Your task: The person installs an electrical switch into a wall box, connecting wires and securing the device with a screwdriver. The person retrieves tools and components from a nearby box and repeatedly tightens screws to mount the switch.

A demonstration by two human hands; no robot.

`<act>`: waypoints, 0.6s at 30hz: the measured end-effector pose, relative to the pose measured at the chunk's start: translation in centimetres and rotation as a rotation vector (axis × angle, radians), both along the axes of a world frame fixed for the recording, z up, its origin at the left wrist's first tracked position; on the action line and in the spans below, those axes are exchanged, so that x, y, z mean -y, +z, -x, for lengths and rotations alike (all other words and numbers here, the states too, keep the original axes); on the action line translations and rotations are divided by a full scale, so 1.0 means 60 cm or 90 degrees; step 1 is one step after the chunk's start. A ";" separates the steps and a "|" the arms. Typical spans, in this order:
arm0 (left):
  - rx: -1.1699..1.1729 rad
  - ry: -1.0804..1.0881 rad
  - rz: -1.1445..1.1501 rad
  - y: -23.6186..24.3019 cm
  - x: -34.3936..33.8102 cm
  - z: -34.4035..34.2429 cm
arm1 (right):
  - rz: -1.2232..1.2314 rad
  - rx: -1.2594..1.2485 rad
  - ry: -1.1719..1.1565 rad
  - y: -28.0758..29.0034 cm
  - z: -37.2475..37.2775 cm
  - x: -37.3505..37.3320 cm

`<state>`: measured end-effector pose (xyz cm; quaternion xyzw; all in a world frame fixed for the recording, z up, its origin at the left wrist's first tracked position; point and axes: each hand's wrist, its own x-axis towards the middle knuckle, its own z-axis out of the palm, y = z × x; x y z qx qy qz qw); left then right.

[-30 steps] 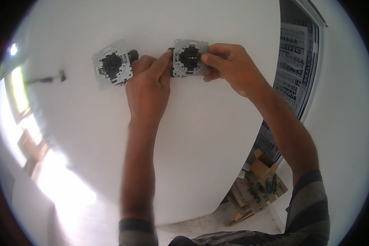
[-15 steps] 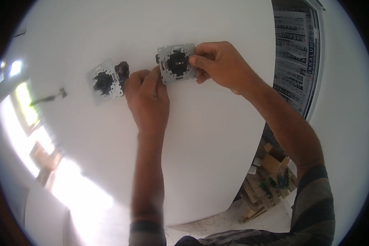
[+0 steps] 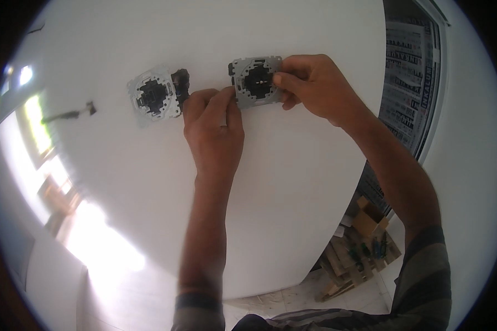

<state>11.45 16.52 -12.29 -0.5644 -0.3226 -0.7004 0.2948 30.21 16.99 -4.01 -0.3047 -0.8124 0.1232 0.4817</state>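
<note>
Pinched by its right edge, a square metal-framed wall socket insert (image 3: 243, 98) with a black centre is in my right hand (image 3: 313, 88), thumb on the front. My left hand (image 3: 212, 118) is closed at the insert's lower left edge, index fingertip against it; whatever those fingers hold is hidden. A ring shows on one left finger. To the left, a second insert (image 3: 153, 95) with a black middle is at the white wall (image 3: 292, 182), beside a dark wall box opening (image 3: 180, 83) close to my left fingertips.
Farther left, a dark fitting (image 3: 90, 108) sticks out from the wall near a bright window. On the right stands a frame covered with printed film (image 3: 408, 83). Low at the right, a wooden pallet (image 3: 342, 259) bears an open cardboard box (image 3: 368, 218) and several green-handled tools (image 3: 378, 247).
The whole view has shifted, so hands and inserts appear farther right. Both hands keep nearly the same hold at the right-hand insert.
</note>
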 end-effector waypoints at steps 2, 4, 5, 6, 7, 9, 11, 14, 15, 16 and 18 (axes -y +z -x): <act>-0.023 0.006 0.004 0.001 0.001 0.007 | 0.006 0.005 -0.009 0.003 0.003 0.005; -0.048 0.015 -0.001 0.002 0.002 0.015 | 0.010 0.009 -0.010 0.005 0.006 0.009; -0.051 0.001 0.013 0.002 0.003 0.019 | 0.001 0.016 -0.012 0.006 0.007 0.007; -0.057 -0.017 0.029 0.002 0.006 0.020 | -0.006 0.020 -0.017 0.005 0.004 0.003; -0.062 -0.036 0.045 0.001 0.008 0.020 | -0.013 0.025 -0.023 0.005 0.002 -0.001; -0.089 -0.071 0.045 -0.001 0.006 0.013 | -0.026 0.010 -0.025 -0.004 -0.008 -0.005; -0.092 -0.100 0.051 -0.001 0.000 0.008 | -0.060 0.006 -0.013 -0.005 -0.020 -0.016; -0.099 -0.106 0.070 0.006 -0.013 0.037 | -0.132 0.034 -0.060 -0.002 -0.030 -0.007; -0.089 -0.068 0.101 0.006 -0.011 0.056 | -0.156 0.073 -0.066 0.007 -0.040 0.008; -0.042 -0.073 0.099 0.001 -0.011 0.087 | -0.179 0.116 -0.052 0.014 -0.048 0.026; -0.051 0.046 0.127 -0.001 -0.019 0.164 | -0.049 0.092 -0.002 0.000 -0.105 0.071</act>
